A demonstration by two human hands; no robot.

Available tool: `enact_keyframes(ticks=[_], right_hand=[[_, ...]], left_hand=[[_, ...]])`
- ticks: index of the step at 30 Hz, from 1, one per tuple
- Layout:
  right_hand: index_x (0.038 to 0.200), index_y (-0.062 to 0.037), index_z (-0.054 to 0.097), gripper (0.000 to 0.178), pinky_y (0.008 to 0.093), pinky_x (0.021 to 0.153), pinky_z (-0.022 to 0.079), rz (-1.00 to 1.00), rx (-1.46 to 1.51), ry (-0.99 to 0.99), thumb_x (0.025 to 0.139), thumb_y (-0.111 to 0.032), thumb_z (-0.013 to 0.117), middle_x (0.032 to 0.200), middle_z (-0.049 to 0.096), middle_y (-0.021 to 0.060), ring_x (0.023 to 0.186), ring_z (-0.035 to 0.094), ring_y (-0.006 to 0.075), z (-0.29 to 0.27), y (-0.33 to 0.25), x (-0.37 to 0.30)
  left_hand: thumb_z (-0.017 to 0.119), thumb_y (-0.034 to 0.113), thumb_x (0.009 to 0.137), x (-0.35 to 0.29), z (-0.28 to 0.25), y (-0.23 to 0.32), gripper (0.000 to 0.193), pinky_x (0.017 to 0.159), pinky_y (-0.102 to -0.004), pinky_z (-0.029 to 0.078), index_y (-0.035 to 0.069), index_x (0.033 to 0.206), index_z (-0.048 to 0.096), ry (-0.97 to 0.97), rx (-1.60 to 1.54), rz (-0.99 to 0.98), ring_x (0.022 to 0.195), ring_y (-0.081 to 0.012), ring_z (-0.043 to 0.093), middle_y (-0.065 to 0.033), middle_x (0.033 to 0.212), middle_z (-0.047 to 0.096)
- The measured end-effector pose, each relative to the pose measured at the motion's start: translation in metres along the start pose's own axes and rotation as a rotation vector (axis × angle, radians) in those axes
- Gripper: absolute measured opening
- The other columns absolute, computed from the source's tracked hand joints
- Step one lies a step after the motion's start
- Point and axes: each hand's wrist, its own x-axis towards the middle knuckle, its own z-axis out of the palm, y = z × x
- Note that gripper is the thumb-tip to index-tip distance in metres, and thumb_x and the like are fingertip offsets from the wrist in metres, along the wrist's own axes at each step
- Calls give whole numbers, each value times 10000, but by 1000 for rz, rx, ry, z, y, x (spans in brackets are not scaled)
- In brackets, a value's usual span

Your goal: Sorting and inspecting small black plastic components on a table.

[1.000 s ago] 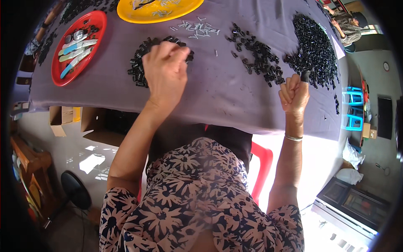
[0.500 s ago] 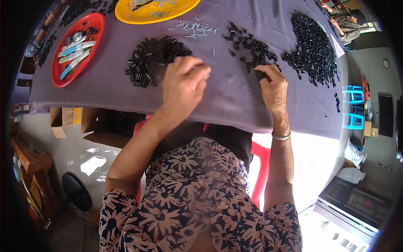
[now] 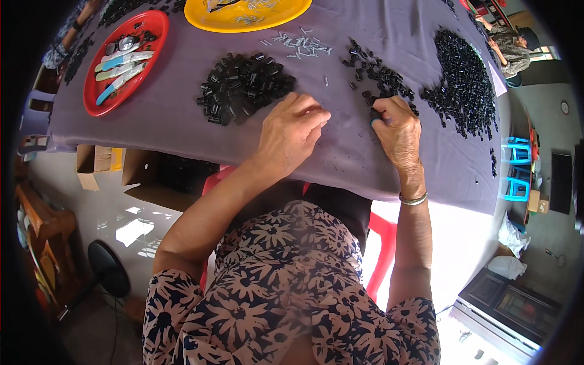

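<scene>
My left hand (image 3: 291, 135) is over the purple tablecloth (image 3: 243, 146), its thumb and fingers drawn together; anything between the fingertips is hidden or too small to name. Beyond it lies a heap of short black cylindrical pieces (image 3: 240, 85). My right hand (image 3: 398, 134) is closed at the near end of a strip of small black parts (image 3: 380, 76). Something dark with a bit of blue shows by its thumb, mostly covered by the fingers. Between the two groups of black pieces lie small clear pins (image 3: 301, 44), with one stray pin (image 3: 326, 80) nearer to me.
A red tray (image 3: 91, 100) at the left holds several knives with blue or pale handles. A yellow tray (image 3: 243, 27) stands at the far side. A large black heap (image 3: 462, 79) spreads at the right. Other people (image 3: 511, 48) sit at the table's far corners.
My left hand has come down toward me and to the right of the black heap, its fingers closer together. My right hand stays near the black strip. The whole view has shifted slightly.
</scene>
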Motion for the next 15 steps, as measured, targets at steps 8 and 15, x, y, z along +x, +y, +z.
enact_keyframes(ticks=[8,15], right_hand=[[930,-7,600,251,267,717,508,26,217,-8,705,99,565,873,653,62,805,641,137,-1,-22,-6],[972,14,613,313,211,724,472,84,624,-249,731,173,494,853,603,31,797,578,81,11,-47,-12]], left_hand=[[702,-28,741,1,-1,-1,180,647,-319,498,53,895,654,-7,-54,9,769,-235,590,-59,855,601],[753,23,746,1,-1,-1,390,633,-285,487,19,1110,614,-27,-397,-121,767,-151,601,-63,898,638]])
